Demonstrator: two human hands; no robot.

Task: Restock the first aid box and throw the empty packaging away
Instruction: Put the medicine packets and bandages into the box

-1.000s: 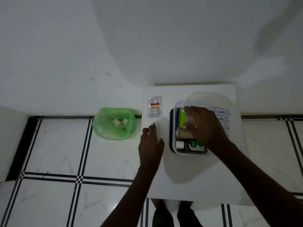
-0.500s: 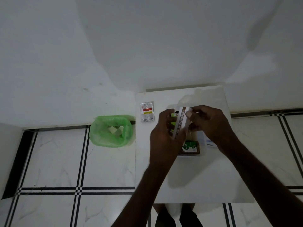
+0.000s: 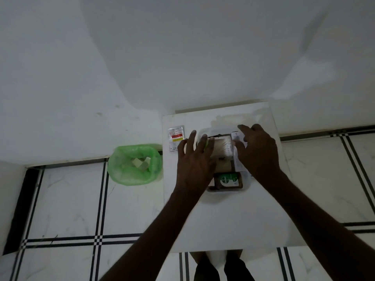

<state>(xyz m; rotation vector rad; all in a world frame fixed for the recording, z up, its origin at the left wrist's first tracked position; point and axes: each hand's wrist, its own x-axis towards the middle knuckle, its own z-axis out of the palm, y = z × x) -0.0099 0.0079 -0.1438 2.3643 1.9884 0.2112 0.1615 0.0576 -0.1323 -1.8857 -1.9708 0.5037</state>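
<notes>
The first aid box [image 3: 226, 189], a clear plastic tub, stands on the white table [image 3: 223, 220]. Inside it lie a whitish clear pack [image 3: 222, 147], a tan roll [image 3: 223, 168] and a brown bottle with a green label [image 3: 228, 180]. My left hand [image 3: 194, 161] rests with spread fingers over the box's left side, partly covering something green [image 3: 206, 144]. Over the right side my right hand [image 3: 256, 153] is spread on white printed packets [image 3: 237, 137]. Neither hand grips anything that I can see.
A small sachet with a red band [image 3: 176, 138] lies on the table left of the box. A bin lined with a green bag [image 3: 135, 164] stands on the tiled floor left of the table and holds pale scraps. A white wall rises behind.
Half a second ago both hands held a slim white carton above the box. Now both hands are lowered onto the box with fingers spread, and the carton is no longer held.
</notes>
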